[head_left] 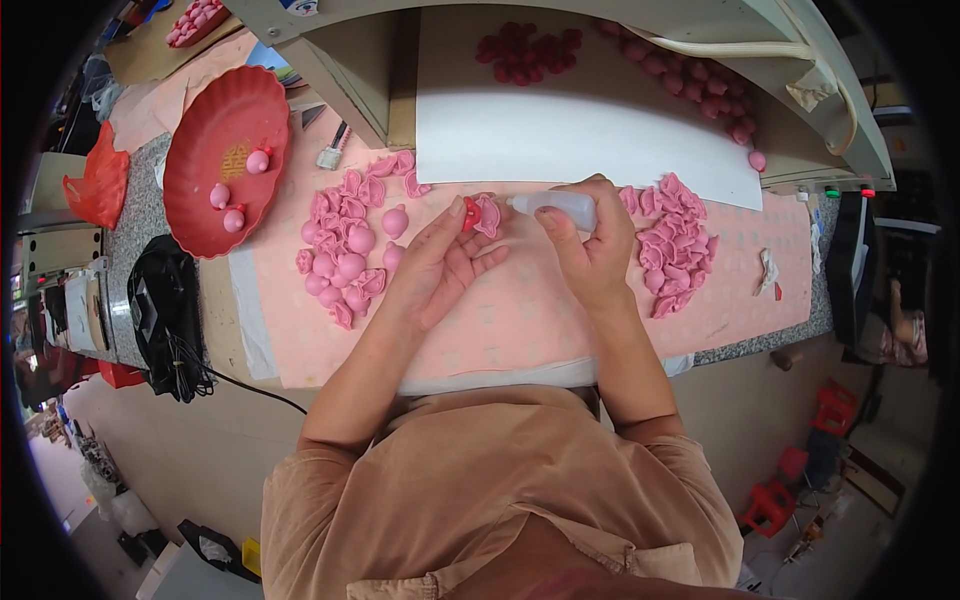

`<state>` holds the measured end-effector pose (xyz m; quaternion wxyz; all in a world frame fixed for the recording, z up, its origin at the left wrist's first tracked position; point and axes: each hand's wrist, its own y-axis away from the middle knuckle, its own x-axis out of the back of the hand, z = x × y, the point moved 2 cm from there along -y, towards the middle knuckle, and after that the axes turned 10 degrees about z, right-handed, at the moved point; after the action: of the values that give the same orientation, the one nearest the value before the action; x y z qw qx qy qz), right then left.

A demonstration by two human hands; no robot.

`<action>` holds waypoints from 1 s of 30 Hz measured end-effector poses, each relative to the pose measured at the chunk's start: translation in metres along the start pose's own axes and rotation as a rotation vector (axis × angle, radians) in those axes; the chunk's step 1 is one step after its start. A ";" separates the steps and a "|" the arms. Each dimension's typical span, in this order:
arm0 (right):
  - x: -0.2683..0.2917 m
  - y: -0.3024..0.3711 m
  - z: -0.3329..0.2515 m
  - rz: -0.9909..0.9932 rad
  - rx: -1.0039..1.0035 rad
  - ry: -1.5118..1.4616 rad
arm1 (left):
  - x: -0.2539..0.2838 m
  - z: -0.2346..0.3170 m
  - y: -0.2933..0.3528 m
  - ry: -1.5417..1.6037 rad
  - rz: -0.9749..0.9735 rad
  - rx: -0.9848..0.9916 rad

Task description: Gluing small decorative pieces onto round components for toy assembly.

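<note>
Between thumb and fingers, my left hand point(447, 262) pinches a small red piece point(469, 214) with a ruffled pink piece point(487, 216) beside it. My right hand point(600, 250) is wrapped round a translucent squeeze bottle point(570, 207), tilted sideways. Its thin nozzle points left at the pink piece; whether the tip touches is too small to tell. Left of my left hand lies a pile of ruffled pink pieces and round pink balls point(349, 266). Two loose pink balls point(395, 222) sit closest to that wrist. Another heap of ruffled pink pieces point(674, 245) lies right of my right hand.
A red scalloped dish point(190, 215) with a few pink balls stands at the left. Under a grey metal housing point(850, 110), white paper point(560, 150) carries dark red pieces point(527, 52) and rows of pink balls point(700, 85). A black bag point(160, 310) hangs at the table's left edge.
</note>
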<state>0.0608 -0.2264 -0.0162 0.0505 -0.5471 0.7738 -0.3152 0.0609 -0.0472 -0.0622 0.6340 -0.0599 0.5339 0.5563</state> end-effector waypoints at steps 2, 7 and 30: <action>0.001 0.000 0.000 0.023 -0.016 -0.038 | 0.000 0.000 0.000 -0.011 -0.024 -0.001; 0.002 -0.001 0.000 0.025 -0.019 -0.024 | -0.002 0.000 0.001 -0.015 -0.018 -0.001; 0.001 0.000 -0.001 0.023 0.045 0.022 | 0.002 0.000 0.001 -0.021 -0.004 -0.023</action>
<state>0.0599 -0.2266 -0.0152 0.0581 -0.5336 0.7731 -0.3380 0.0598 -0.0457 -0.0633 0.6401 -0.0623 0.5207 0.5615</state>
